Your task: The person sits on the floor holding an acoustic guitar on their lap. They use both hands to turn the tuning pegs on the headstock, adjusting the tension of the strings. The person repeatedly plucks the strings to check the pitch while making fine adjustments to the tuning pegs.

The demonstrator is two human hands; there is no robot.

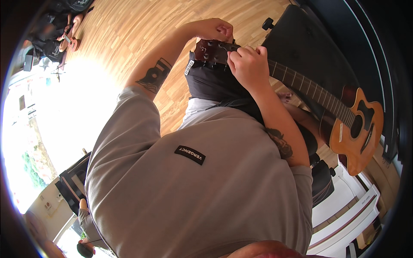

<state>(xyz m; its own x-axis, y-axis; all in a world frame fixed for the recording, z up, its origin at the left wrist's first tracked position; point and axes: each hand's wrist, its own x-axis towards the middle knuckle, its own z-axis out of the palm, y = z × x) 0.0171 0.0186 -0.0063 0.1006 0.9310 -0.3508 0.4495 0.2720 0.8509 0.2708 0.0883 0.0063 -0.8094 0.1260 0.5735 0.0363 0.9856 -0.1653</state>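
Note:
An acoustic guitar point(352, 155) with a natural top lies diagonally across the right side, its dark headstock point(205, 50) over black fabric at my lap. My left hand point(217, 30) is curled at the headstock's far edge beside the tuning pegs; what its fingertips pinch is hidden. My right hand point(249, 64) is closed over the top of the neck where it meets the headstock, thumb and fingers bent against it; any string between them is too small to make out.
People with a small guitar point(73, 43) sit at the upper left. Another person point(88, 232) is at the lower left. A large black padded object point(309, 47) stands behind the guitar. A white keyboard instrument point(344, 215) is at the lower right. Wooden floor point(107, 38) spreads beyond my hands.

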